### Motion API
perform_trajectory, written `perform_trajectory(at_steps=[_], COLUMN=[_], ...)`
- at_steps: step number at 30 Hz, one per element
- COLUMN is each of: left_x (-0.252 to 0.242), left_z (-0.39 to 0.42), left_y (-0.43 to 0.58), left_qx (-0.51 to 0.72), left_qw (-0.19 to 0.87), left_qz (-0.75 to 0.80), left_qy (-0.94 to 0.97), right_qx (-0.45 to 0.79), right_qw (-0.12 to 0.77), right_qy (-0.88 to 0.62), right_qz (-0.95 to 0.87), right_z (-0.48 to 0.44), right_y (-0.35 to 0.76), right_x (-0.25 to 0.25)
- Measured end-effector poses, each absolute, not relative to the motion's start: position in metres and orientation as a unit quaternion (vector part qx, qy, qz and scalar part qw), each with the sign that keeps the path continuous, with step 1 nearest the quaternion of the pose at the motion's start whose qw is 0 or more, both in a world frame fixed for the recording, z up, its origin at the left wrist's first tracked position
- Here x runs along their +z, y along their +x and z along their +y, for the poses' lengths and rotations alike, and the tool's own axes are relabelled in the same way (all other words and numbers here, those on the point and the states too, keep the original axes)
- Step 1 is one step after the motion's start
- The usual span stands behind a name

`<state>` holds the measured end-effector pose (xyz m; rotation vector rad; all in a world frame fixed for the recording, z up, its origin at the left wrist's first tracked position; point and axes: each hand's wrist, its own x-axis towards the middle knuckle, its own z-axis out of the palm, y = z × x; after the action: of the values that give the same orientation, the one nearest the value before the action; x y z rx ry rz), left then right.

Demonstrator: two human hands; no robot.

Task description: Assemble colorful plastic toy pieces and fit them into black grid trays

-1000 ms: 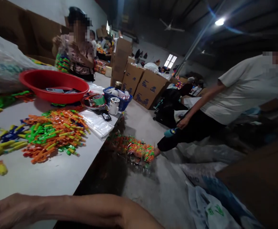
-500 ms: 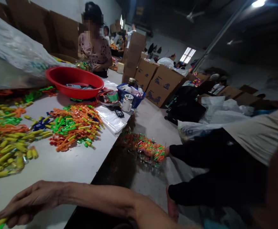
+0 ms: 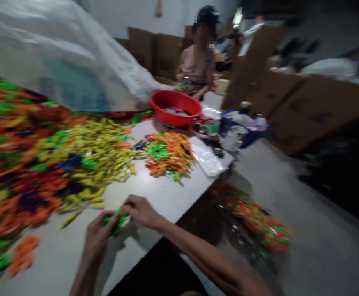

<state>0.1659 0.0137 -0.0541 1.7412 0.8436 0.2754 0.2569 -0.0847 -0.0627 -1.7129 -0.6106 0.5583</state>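
Both my hands meet over the near edge of the grey table (image 3: pixel 164 197). My left hand (image 3: pixel 99 236) and my right hand (image 3: pixel 139 209) are closed together on a small green plastic piece (image 3: pixel 116 221). Just beyond them spreads a heap of yellow pieces (image 3: pixel 99 152). A pile of orange and green pieces (image 3: pixel 169 154) lies further right. The picture is blurred by motion.
A big mixed heap of orange, green and blue pieces (image 3: pixel 10 156) fills the left. A large clear plastic sack (image 3: pixel 59 61) rises behind. A red basin (image 3: pixel 175 107), clear bags (image 3: pixel 208 158) and a blue basket (image 3: pixel 247 127) stand at the far end. Another person (image 3: pixel 198 61) works beyond. More bagged pieces (image 3: pixel 259 222) lie on the floor.
The view has swung left, away from the bending person. My left hand has come into view and joined my right hand on a green piece near the table's edge.
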Motion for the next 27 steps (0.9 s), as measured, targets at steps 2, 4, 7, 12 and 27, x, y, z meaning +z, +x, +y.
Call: perform_trajectory(at_steps=[2, 4, 7, 12, 27], left_x=[-0.056, -0.059, -0.059, -0.053, -0.036], left_z=[0.017, 0.016, 0.024, 0.077, 0.148], left_y=[0.156, 0.155, 0.155, 0.135, 0.155], left_qx=[0.088, 0.069, 0.092, 0.167, 0.033], left_qw=[0.631, 0.668, 0.666, 0.316, 0.124], left_qz=[0.343, 0.330, 0.315, 0.370, 0.524], left_qy=[0.690, 0.663, 0.670, 0.858, 0.842], right_qx=[0.263, 0.310, 0.311, -0.032, 0.111], right_qw=[0.606, 0.627, 0.645, 0.539, 0.112], right_qy=[-0.714, -0.685, -0.676, -0.835, -0.838], right_qz=[-0.234, -0.204, -0.172, -0.105, -0.522], right_z=[-0.087, -0.091, -0.110, -0.153, 0.041], right_y=[0.253, 0.256, 0.285, 0.372, 0.222], right_x=[-0.071, -0.078, -0.078, -0.050, -0.067])
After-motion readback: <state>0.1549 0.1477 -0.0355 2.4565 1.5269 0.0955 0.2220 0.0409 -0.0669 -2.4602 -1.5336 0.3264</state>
